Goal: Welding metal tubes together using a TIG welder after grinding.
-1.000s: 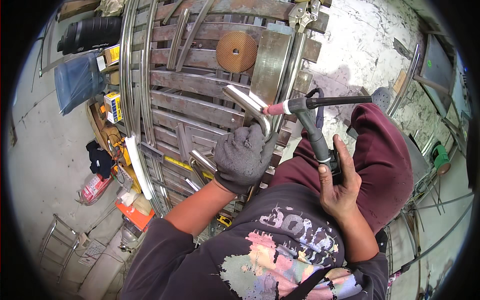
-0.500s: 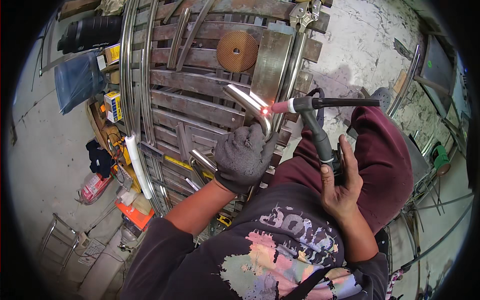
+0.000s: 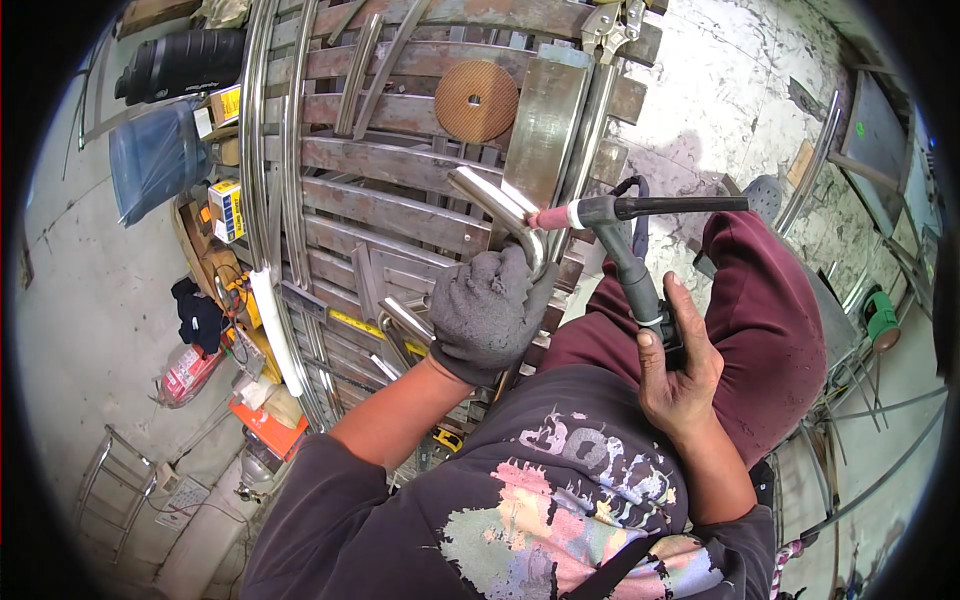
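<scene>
My left hand [image 3: 485, 315], in a dark grey work glove, is closed around the lower end of a bent shiny metal tube [image 3: 490, 200]. The tube's bend rests by a flat steel bar [image 3: 545, 130] on the slatted metal bench. My bare right hand [image 3: 682, 365] grips the handle of a TIG welding torch [image 3: 632, 275], thumb on one side and fingers on the other. The torch's pink nozzle [image 3: 552, 217] points left, right at the tube's bend. No glow shows at its tip.
A brown abrasive disc [image 3: 476, 101] lies on the slatted bench [image 3: 400, 160]. Locking pliers [image 3: 612, 30] clamp the far end. Long polished tubes [image 3: 262, 150] run along the left side. A yellow tape measure blade [image 3: 365, 328] lies near my left forearm. Boxes and a black bottle [image 3: 185, 68] stand at left.
The bright red glow at the torch tip has gone out. The torch has shifted very slightly; my left hand stays on the tube.
</scene>
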`<state>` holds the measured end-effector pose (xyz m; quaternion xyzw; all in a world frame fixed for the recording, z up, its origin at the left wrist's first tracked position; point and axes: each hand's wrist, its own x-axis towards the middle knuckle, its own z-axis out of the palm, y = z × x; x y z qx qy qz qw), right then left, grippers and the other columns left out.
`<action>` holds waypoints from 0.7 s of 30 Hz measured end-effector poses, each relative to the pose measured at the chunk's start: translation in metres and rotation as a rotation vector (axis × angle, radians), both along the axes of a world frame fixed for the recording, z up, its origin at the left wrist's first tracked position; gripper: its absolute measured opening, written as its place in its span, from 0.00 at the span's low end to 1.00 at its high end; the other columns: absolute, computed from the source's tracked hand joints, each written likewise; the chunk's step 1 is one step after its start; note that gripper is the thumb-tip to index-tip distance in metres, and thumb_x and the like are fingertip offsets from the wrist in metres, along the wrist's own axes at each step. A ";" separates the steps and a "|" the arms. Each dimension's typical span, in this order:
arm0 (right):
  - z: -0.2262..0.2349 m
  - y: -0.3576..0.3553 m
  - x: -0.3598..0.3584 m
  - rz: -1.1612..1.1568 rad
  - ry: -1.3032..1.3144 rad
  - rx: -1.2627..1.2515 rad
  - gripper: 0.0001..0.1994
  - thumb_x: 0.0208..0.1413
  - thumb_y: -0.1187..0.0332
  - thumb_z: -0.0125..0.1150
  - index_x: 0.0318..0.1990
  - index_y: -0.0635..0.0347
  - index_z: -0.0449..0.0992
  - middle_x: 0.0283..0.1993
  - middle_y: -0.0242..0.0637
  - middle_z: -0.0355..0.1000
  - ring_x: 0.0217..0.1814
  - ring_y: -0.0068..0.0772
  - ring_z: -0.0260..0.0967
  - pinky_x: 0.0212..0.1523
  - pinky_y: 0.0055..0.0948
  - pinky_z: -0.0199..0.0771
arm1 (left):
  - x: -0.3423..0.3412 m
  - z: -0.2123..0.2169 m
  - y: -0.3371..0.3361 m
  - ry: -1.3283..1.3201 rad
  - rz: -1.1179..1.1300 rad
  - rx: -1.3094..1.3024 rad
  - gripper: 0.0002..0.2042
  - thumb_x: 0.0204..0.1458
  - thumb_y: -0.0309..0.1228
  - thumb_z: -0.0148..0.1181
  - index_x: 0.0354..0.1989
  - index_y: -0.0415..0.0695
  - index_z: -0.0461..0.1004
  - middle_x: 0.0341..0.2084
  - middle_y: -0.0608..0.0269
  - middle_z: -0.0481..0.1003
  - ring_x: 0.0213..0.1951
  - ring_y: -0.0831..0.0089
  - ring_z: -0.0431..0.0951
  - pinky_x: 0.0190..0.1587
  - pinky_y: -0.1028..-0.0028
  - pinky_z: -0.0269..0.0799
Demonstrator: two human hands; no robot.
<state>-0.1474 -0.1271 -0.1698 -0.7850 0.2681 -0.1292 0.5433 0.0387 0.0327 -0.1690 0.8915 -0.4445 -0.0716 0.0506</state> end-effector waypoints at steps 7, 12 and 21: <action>-0.002 0.001 -0.004 0.017 -0.002 0.076 0.27 0.61 0.81 0.65 0.68 0.76 0.69 0.65 0.63 0.74 0.67 0.51 0.76 0.65 0.36 0.76 | -0.003 -0.013 0.013 -0.069 -0.012 -0.059 0.16 0.56 0.46 0.70 0.37 0.46 0.76 0.27 0.59 0.69 0.26 0.56 0.75 0.29 0.55 0.69; -0.004 0.001 -0.009 -0.009 0.005 0.058 0.31 0.65 0.78 0.63 0.73 0.74 0.61 0.74 0.60 0.66 0.73 0.48 0.70 0.70 0.37 0.69 | 0.001 -0.002 0.003 0.036 -0.002 0.029 0.16 0.56 0.47 0.68 0.38 0.47 0.76 0.27 0.58 0.70 0.27 0.56 0.76 0.30 0.54 0.69; 0.000 0.001 -0.001 0.012 -0.029 -0.066 0.30 0.59 0.81 0.67 0.69 0.75 0.67 0.66 0.60 0.74 0.62 0.53 0.80 0.60 0.37 0.80 | 0.000 -0.003 0.003 -0.009 -0.022 0.014 0.17 0.56 0.48 0.68 0.38 0.47 0.76 0.28 0.60 0.69 0.26 0.58 0.75 0.30 0.57 0.68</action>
